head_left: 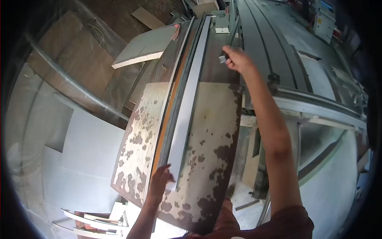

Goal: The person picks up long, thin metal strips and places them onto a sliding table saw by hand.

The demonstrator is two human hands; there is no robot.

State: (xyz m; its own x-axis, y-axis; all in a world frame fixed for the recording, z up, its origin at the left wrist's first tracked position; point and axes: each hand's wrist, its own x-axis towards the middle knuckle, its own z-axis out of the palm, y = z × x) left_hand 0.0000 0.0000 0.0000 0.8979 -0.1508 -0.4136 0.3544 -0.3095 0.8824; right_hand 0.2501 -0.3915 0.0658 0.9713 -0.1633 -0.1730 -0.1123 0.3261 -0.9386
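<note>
A long white strip (pixel 193 83) lies lengthwise on the table saw's table, alongside a dark metal fence (pixel 181 91). At the strip's near end is my left hand (pixel 160 181), its fingers curled over the end from the fence side. My right hand (pixel 238 60) is raised over the table's right side, closed, with a small white piece (pixel 222 59) poking out under its fingers. A thin dark bar (pixel 234 34) runs from that hand toward the far end. Below the hands, the near tabletop (pixel 207 123) is pale with brown worn patches.
A thick pale panel (pixel 141 44) lies left of the fence at the far side. The grooved sliding table (pixel 264 36) runs along the right, with a metal rail (pixel 318 102) crossing below it. White sheets (pixel 89 155) stand at left, above scrap strips (pixel 95 223) lower down.
</note>
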